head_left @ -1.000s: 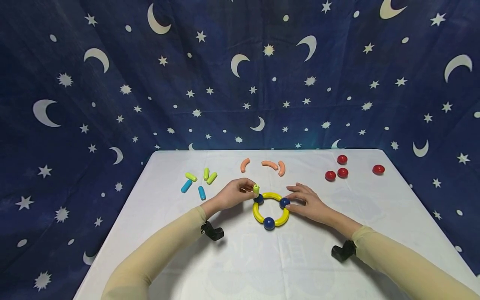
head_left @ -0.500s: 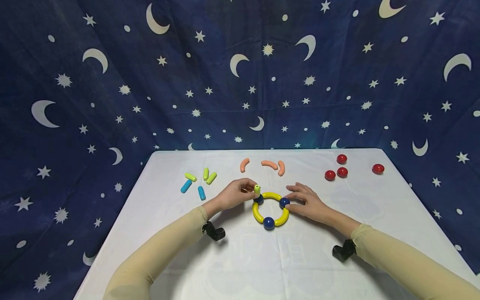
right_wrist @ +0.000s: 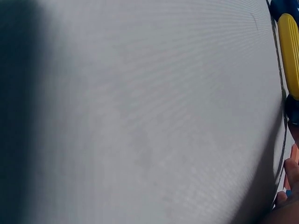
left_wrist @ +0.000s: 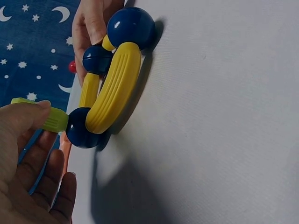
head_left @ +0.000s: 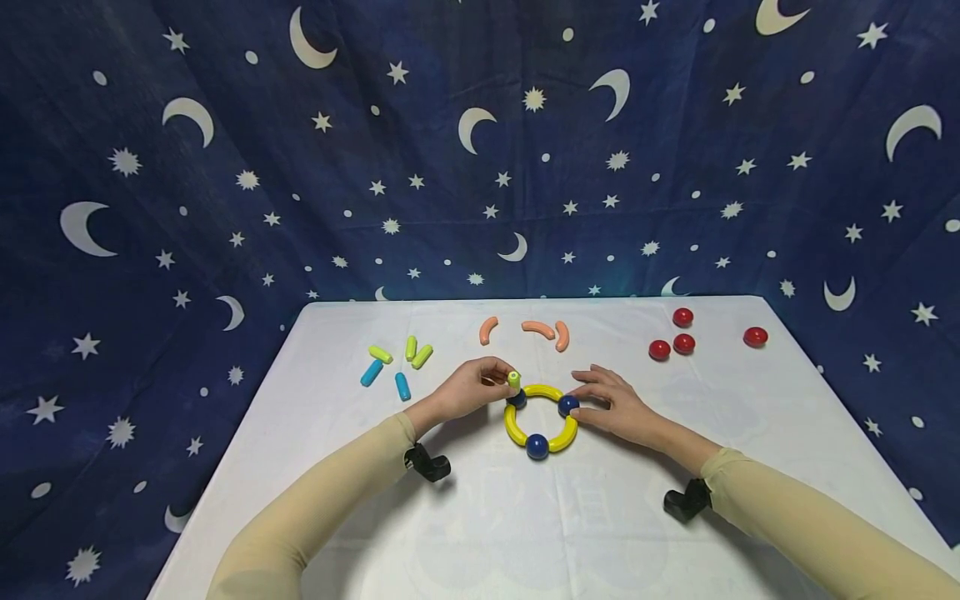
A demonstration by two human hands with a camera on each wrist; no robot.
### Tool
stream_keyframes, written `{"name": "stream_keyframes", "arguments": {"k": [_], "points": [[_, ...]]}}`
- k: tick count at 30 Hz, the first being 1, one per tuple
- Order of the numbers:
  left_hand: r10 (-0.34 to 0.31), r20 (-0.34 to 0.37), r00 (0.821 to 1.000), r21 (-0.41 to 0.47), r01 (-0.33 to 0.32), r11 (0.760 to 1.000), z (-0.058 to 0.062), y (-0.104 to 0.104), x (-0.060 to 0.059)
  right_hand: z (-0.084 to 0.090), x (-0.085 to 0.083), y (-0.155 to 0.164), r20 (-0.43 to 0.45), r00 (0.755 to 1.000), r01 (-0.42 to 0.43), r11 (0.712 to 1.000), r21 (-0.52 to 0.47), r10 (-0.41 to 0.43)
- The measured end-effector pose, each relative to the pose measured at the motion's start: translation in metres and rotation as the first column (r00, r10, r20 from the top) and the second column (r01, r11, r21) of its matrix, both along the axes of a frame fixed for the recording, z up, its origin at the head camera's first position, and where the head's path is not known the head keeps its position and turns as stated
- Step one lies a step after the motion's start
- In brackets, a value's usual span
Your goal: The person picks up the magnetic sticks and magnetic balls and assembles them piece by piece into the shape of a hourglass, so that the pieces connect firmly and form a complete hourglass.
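A ring of curved yellow rods (head_left: 514,427) joined by blue balls lies on the white table. Between thumb and fingers, my left hand (head_left: 474,389) pinches a short lime-green rod (head_left: 513,380), which stands upright on the ring's left blue ball (head_left: 516,400). In the left wrist view the green rod (left_wrist: 56,120) meets that ball end-on. With thumb and index finger, my right hand (head_left: 617,407) holds the right blue ball (head_left: 567,406); its other fingers are spread. The front blue ball (head_left: 537,447) is untouched. Only part of the right hand (right_wrist: 290,205) shows in the right wrist view.
Lime-green rods (head_left: 422,357) and two blue rods (head_left: 402,386) lie to the left on the white table (head_left: 480,533). Curved orange rods (head_left: 538,329) lie behind the ring. Several red balls (head_left: 683,343) sit at the back right. A star-patterned cloth (head_left: 420,125) hangs behind.
My left hand has shifted very slightly right with the green rod, which now sits a little lower against the blue ball. The right hand keeps its place.
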State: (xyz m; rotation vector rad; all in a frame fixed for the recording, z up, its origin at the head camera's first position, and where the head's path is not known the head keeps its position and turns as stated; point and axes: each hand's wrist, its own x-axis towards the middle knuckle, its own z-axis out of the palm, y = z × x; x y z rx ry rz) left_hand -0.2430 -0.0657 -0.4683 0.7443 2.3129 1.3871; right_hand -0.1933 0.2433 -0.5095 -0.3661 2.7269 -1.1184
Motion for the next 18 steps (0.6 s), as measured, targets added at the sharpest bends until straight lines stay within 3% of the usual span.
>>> {"name": "stream_keyframes", "arguments": {"k": [11,15,18], "points": [[0.016,0.020,1.000,-0.033,-0.016,0.999,-0.001,-0.003,0.002,0.001,-0.001,-0.003,-0.020,1.000,-0.002,1.000,0.018,0.002],[0.075,0.054,0.996,-0.097,-0.070,0.993,-0.001,-0.006,0.010,0.001,-0.001,-0.002,-0.025,1.000,-0.009,1.000,0.007,0.009],[0.101,0.020,0.995,-0.155,-0.097,0.983,-0.001,-0.007,0.021,0.000,0.000,0.000,-0.028,0.999,-0.016,1.000,-0.001,0.016]]}}
